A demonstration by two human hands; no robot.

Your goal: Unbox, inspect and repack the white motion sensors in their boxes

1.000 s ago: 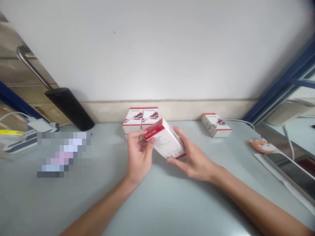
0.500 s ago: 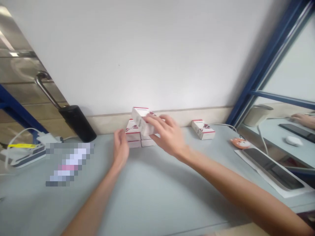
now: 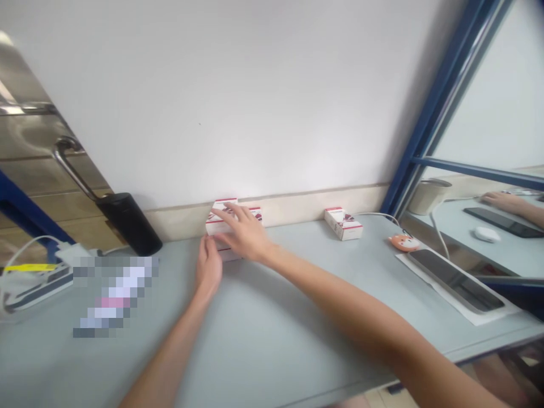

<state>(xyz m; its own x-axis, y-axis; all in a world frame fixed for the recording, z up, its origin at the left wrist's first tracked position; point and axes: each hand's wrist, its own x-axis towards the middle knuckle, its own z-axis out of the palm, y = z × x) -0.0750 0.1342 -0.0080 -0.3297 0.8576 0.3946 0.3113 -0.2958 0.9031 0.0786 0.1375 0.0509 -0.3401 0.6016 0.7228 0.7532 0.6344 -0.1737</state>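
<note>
A small white box with red trim lies on top of a stack of similar boxes against the wall. My right hand grips it from the right, fingers across its top and the thumb low at its front. At the stack's left side, my left hand rests upright, fingers extended against the boxes. A neighbouring box shows behind my right hand, and part of a lower box shows between the hands. My hands hide the rest of the stack. A separate box sits apart on the right.
On the grey table, a black cylinder leans at the left near a power strip with cables and a blurred-out item. To the right lie an orange animal-faced case and a phone, beside a mirror.
My right hand has moved left and down with the box, from tilted in the air to lying on the left of the stack. My left hand stays beside the stack. The view has shifted slightly.
</note>
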